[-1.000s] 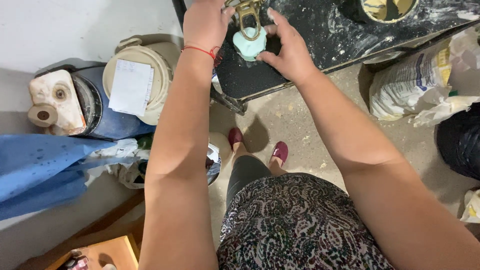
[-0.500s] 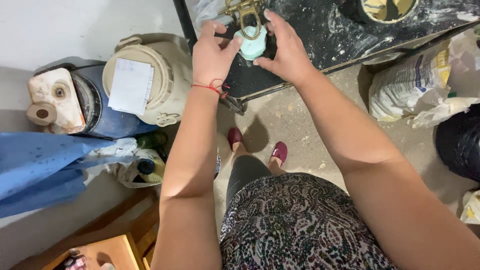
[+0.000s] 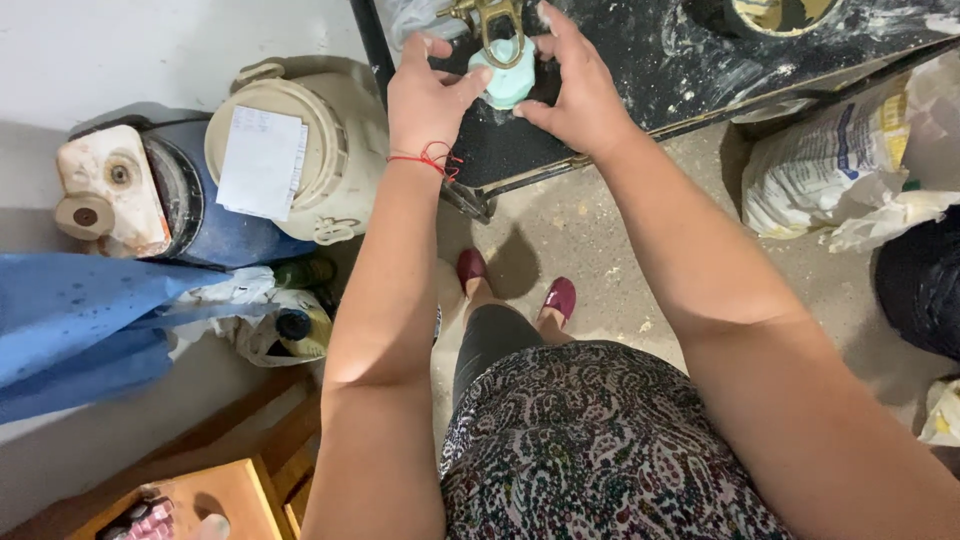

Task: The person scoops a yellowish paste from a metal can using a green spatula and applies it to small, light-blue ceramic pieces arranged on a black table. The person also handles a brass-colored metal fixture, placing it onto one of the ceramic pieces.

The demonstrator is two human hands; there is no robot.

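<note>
Resting on the near edge of a dark, dust-streaked table (image 3: 640,90), a pale green piece (image 3: 508,82) is pinched between both hands, just under a brass fitting (image 3: 487,22) that loops over it. The left hand (image 3: 428,100) is pressed to its left side with thumb and fingertips, a red string (image 3: 430,158) tied at the wrist; the right hand (image 3: 575,95) is clamped on the opposite side, probably so the piece is kept steady from both sides. A cream canister (image 3: 300,150) stands beside the table, and a sack (image 3: 830,170) is slumped at the right.
</note>
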